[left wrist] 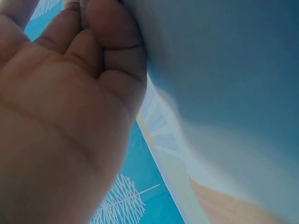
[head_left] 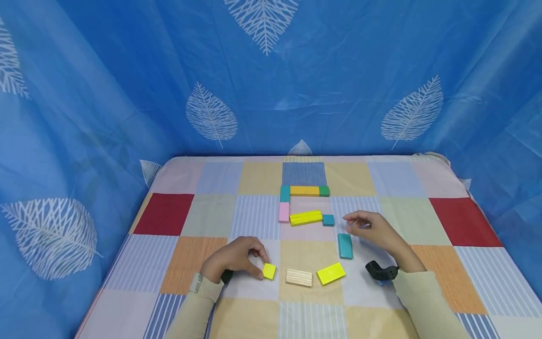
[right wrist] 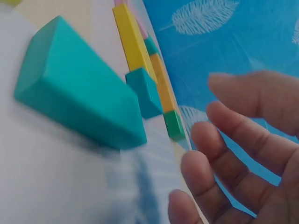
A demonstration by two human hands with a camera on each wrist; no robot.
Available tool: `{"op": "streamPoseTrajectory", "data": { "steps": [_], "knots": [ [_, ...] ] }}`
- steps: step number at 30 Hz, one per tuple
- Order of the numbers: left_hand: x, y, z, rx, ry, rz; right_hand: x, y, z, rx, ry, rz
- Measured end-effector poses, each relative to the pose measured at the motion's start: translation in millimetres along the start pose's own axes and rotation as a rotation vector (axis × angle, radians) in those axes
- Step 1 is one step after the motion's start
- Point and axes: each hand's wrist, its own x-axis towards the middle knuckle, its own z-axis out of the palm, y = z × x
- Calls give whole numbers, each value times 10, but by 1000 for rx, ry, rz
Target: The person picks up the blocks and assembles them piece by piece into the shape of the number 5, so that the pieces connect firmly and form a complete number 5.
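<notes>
Beside the front-left part of the layout, my left hand [head_left: 237, 258] pinches a small square yellow block [head_left: 269, 271] between thumb and finger. Its curled fingers fill the left wrist view, where the block is hidden. My right hand [head_left: 374, 229] hovers with loosely bent fingers and nothing in them. Just below it lies a turquoise rectangular block [head_left: 345, 246], large in the right wrist view. To that hand's left, a small blue block [head_left: 328, 220] touches the end of a long yellow block [head_left: 306, 218].
A pink block [head_left: 284, 213], a teal block [head_left: 285, 193], an orange-yellow block [head_left: 304, 191] and a green block [head_left: 323, 191] form a corner behind. Nearer me lie a striped wooden block [head_left: 298, 278] and a yellow block [head_left: 331, 274] on the patchwork cloth [head_left: 311, 254].
</notes>
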Motion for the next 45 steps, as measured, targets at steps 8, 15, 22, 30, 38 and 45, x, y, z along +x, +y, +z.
{"op": "streamPoseTrajectory", "data": {
  "steps": [8, 15, 22, 30, 38, 45],
  "knots": [
    [18, -14, 26, -19, 5, 12, -246, 176, -52, -13, -41, -16],
    [-6, -18, 10, -1, 5, 14, -295, 211, 0, -28, -70, -22],
    [-22, -10, -10, -9, 2, 19, -303, 174, 61, -94, -69, -33],
    [-5, -29, -1, -21, -4, 42, -317, 122, 112, -165, -55, -17],
    [-5, -43, 3, -19, -6, 53, -343, 139, 144, -194, -27, -38],
    [-2, -32, 0, -12, -1, 52, -342, 111, 181, -214, 1, -58]
  ]
}}
